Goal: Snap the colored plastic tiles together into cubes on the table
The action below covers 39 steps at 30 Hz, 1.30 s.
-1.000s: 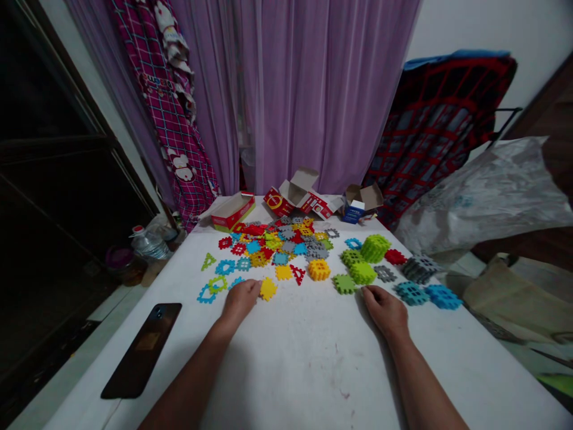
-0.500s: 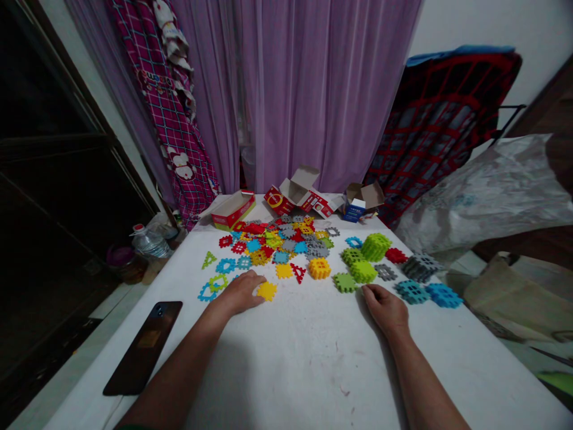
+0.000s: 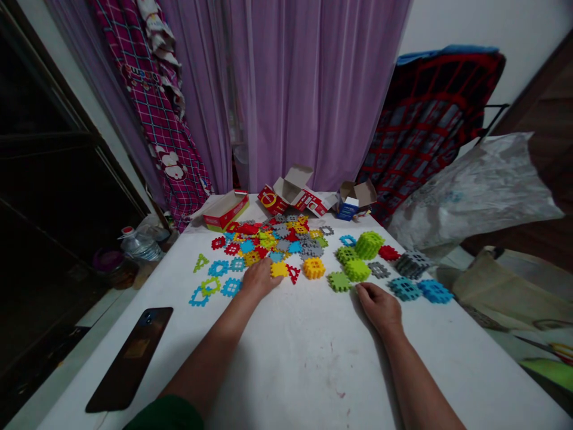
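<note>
My left hand [image 3: 258, 279] is closed at the thumb and fingers on a yellow notched tile [image 3: 279, 270], a plastic building piece. A red triangle piece [image 3: 293, 274] lies just right of that tile, and a stack of yellow tiles [image 3: 314, 268] stands farther right. My right hand [image 3: 380, 306] rests on the table in a loose fist, with nothing visible in it. Beside its fingertips is a green tile [image 3: 339, 282]; light green stacks [image 3: 357, 270] stand behind. Blue tiles [image 3: 435, 291] and teal tiles [image 3: 404, 288] sit to its right.
A mixed heap of pieces [image 3: 282, 235] covers the middle back of the white table [image 3: 304, 370]. Behind it stand an open red box [image 3: 226, 210], a torn red carton [image 3: 272, 200] and a blue box [image 3: 348, 209]. A phone [image 3: 129, 358] lies at left.
My left hand has carried a yellow tile forward and right to where another yellow tile lay; only one now shows there. A blue window tile is uncovered behind it. My right hand stays put.
</note>
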{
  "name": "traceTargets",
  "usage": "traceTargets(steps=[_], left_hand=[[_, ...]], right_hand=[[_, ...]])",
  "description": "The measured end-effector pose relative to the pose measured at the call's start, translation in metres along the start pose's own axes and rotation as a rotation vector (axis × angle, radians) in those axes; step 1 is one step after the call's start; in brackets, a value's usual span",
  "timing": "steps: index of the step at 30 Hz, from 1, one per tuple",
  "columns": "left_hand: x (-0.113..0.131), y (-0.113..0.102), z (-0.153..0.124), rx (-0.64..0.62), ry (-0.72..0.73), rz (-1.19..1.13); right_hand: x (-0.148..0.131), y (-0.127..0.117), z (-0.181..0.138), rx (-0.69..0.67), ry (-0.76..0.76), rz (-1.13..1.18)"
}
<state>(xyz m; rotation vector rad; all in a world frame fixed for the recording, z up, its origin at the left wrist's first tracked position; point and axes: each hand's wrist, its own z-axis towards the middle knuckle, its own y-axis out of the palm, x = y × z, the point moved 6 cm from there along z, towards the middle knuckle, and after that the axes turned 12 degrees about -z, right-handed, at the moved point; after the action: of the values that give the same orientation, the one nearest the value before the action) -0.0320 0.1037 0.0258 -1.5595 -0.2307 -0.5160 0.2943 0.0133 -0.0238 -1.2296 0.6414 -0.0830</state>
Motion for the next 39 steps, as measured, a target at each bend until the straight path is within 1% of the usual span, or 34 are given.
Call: traceTargets(steps=[5,8,11,16,23,27,30,34,39], left_hand=[[-0.002,0.009,0.003,0.051,0.01,0.038],[-0.006,0.011,0.001,0.047,0.036,0.027],[-0.008,0.01,-0.001,0.026,0.058,0.004],[-0.01,0.007,0.0,0.018,0.027,-0.004],[-0.01,0.012,0.0,0.038,0.058,-0.017],[-0.012,0.01,0.001,0.039,0.035,-0.052],[-0.011,0.007,0.001,0.025,0.026,-0.059],[-0.011,0.004,-0.005,0.035,0.045,-0.096],[-0.018,0.003,-0.015,0.068,0.041,-0.137]], right_hand=[[-0.001,-0.002,-0.001,0.004,0.003,0.012],[-0.001,-0.003,-0.001,-0.003,0.008,0.022],[-0.001,-0.003,-0.001,0.0,0.0,0.027],[-0.001,-0.002,-0.001,0.007,0.002,0.024],[-0.001,-0.001,-0.001,-0.033,-0.005,-0.002],[-0.001,0.0,-0.001,-0.042,-0.001,-0.021],[-0.001,-0.001,-0.001,-0.023,-0.006,-0.011],[-0.001,-0.002,-0.001,-0.01,-0.009,0.019],[0.0,-0.002,-0.001,0.017,-0.017,0.027]])
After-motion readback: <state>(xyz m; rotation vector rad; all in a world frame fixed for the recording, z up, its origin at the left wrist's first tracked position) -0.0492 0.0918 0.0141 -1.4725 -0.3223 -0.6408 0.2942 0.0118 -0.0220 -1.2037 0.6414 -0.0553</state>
